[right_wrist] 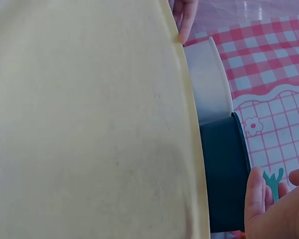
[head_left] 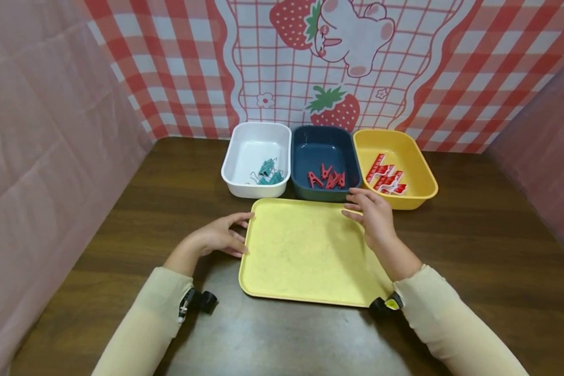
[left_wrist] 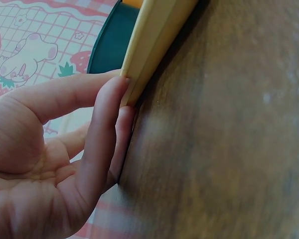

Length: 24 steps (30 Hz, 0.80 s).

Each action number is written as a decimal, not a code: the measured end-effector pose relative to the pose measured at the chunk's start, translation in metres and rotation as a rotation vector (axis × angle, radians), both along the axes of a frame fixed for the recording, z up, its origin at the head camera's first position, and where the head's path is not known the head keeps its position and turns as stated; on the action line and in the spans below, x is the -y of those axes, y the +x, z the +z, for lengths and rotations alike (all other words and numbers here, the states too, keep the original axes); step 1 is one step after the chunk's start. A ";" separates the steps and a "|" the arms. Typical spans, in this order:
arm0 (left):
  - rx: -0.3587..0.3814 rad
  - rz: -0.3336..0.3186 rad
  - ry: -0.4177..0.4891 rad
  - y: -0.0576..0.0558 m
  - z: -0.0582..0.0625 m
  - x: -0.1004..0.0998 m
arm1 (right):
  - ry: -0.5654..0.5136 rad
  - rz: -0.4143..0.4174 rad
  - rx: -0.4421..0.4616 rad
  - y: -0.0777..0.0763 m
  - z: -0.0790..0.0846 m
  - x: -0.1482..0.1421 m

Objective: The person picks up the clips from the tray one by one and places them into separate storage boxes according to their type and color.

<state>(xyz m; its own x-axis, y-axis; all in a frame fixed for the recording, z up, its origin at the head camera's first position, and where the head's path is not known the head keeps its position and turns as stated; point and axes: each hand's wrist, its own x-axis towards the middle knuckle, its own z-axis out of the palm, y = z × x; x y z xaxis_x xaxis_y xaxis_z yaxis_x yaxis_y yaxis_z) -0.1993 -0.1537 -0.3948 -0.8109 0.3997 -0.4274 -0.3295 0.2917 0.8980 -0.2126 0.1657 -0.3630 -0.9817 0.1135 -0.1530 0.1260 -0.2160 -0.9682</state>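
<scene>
A flat yellow tray [head_left: 305, 250] lies on the table. My left hand [head_left: 218, 233] is at its left side, thumb and forefinger spread apart along the edge. The left wrist view shows those fingertips touching the rim of the tray [left_wrist: 152, 45]. Over the tray's far right corner is my right hand [head_left: 377, 216], fingers loosely extended and holding nothing. In the right wrist view, the right hand [right_wrist: 281, 211] shows beside the dark blue bin [right_wrist: 224, 174], apart from the tray's rim.
Behind the tray stand a white bin [head_left: 238, 189] with teal binder clips [head_left: 269, 172], a dark blue bin [head_left: 323, 137] with several red clothespins [head_left: 331, 179], and a yellow bin [head_left: 420, 177] with red-and-white pieces [head_left: 389, 180]. A checked cloth [head_left: 178, 68] hangs at the back.
</scene>
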 end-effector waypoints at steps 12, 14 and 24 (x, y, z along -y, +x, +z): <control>0.000 0.002 0.016 -0.001 -0.002 0.002 | -0.026 -0.024 0.009 0.011 0.000 -0.013; -0.004 -0.002 0.015 -0.001 -0.002 0.002 | -0.023 -0.028 0.012 0.013 0.000 -0.015; -0.012 -0.010 0.009 0.001 -0.002 0.001 | -0.010 -0.029 0.002 0.025 -0.002 -0.027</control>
